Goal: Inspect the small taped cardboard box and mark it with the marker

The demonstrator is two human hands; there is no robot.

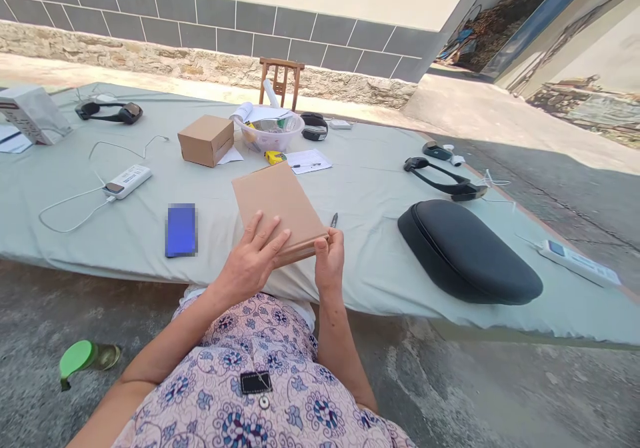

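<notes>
A brown cardboard box (280,205) is in front of me at the near side of the table, its flat lid closed. My left hand (255,255) lies on the lid with its fingers spread and straight; its thumb is hidden. At the box's near right corner, my right hand (330,255) grips the edge, thumb in front and fingers behind. A dark pen (334,220) lies just beyond the right hand. Left of the box is a phone-like blurred blue rectangle (181,230), apart from both hands.
Farther back stand a second cardboard box (206,140) and a plastic basket (273,139) of small items. A yellow tape measure (275,157) lies near paper (313,161). On the right are a black case (467,251) and a black headset (445,180). A power bank (127,181) trails cables.
</notes>
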